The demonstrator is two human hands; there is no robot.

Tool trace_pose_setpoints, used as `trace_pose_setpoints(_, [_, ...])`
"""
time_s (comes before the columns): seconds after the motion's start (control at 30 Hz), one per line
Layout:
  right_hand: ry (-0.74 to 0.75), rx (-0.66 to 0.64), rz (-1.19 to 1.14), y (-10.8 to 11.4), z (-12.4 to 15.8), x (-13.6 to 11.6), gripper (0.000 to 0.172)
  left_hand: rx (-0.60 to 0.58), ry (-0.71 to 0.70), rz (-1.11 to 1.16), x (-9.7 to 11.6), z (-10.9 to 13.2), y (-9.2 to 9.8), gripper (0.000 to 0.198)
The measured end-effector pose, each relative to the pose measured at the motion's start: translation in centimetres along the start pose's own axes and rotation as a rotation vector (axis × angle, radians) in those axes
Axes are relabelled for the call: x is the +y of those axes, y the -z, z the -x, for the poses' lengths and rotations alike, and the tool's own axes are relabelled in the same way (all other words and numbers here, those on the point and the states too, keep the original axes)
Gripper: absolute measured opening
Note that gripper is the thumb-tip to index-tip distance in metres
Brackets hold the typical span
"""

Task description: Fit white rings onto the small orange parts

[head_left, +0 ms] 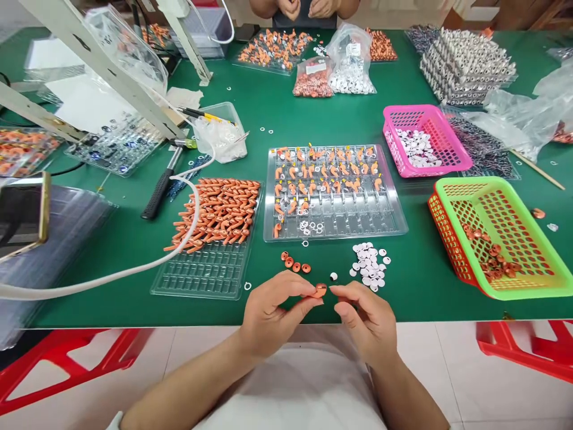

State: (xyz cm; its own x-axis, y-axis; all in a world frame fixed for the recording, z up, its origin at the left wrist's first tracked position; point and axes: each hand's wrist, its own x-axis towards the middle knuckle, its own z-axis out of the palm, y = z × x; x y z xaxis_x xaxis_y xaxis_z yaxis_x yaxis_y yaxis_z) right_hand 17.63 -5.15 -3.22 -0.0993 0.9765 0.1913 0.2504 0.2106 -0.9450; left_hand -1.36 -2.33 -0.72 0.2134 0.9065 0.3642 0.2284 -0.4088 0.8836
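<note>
My left hand (268, 316) pinches a small orange plastic part (319, 291) between thumb and fingertips, just above the table's near edge. Close beside it on the right is my right hand (371, 325), fingers bent, thumb and index apart, with nothing visible between them. Beyond my hands lie several orange cup-shaped pieces (289, 262) and a single white disc with a dark mark (333, 276). A loose pile of white discs (369, 266) sits to the right. Behind these, a clear compartment tray (358, 218) holds rows of curved orange parts (324, 171); white rings (308, 227) lie near its front.
On the left are a tray of stacked orange parts (219, 209), a hammer (161, 185) and a white cable (196, 209). Right stand a green basket (537, 239) and a pink basket (447, 140). Across the table, a co-worker's hands (308, 7) show behind bagged parts (351, 60).
</note>
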Motion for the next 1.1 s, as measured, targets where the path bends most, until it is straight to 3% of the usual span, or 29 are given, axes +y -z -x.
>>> trace_pose_setpoints(0.2, [0.072,-0.044,0.114,-0.4,0.2,0.4,0.018,0.12,0.071,0.039,-0.3,0.4,1.2,0.018])
trace_pose_setpoints(0.3, [0.131,-0.097,0.163,-0.8,-0.4,0.3,0.018,0.194,0.186,-0.011,-0.7,0.9,2.7,0.01])
trace_pose_setpoints(0.47, [0.142,-0.113,0.241,-0.8,-1.3,1.1,0.016,0.375,0.476,-0.221,-1.7,2.1,7.1,0.008])
trace_pose_setpoints(0.6, [0.144,-0.198,0.287,-0.5,-1.6,1.7,0.021,0.527,0.526,-0.49,-2.6,3.0,11.4,0.013])
trace_pose_setpoints(0.7, [0.138,-0.209,0.304,-0.4,-1.6,1.5,0.021,0.599,0.582,-0.584,-3.5,3.3,13.5,0.018])
trace_pose_setpoints(0.8, [0.135,-0.212,0.304,-0.4,-1.6,1.4,0.022,0.602,0.643,-0.651,-4.3,3.1,14.3,0.023])
trace_pose_setpoints(1.1, [0.163,-0.174,0.243,-0.7,-1.5,1.3,0.024,0.4,0.668,-0.752,-5.7,1.9,14.3,0.021])
